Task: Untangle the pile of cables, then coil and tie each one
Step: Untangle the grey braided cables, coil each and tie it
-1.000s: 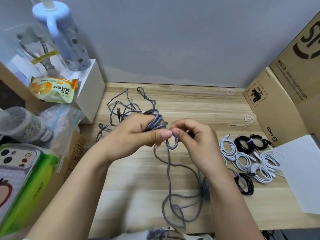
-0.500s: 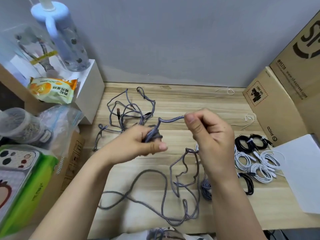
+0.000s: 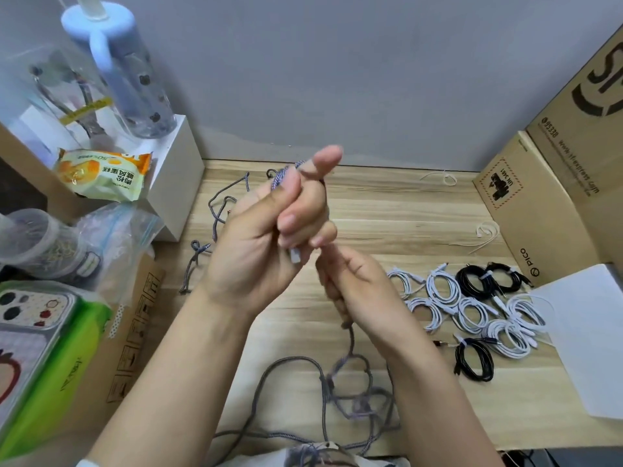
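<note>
Cable point(image 3: 350, 345), grey braided, ran on a near-vertical axis: its wound part sat in the left hand point(image 3: 269, 237) raised at centre, its slack dropped toward 6 o'clock through the right hand point(image 3: 357, 288) into a loose tangle on the table point(image 3: 387, 210) near the front edge. Left hand's fingers were curled round the small coil, a plug end showing below the palm. Right hand lay just below and touching at 5 o'clock, fingers loosely closed on the strand; exact pinch unclear from blur. Right hand was nearer the slack, so feeding the next loop looked like its job. Half a second earlier the right hand was higher, pulling the strand sideways; it had dropped below the left. Tied bundles point(image 3: 472, 308) lay at 3 o'clock.
</note>
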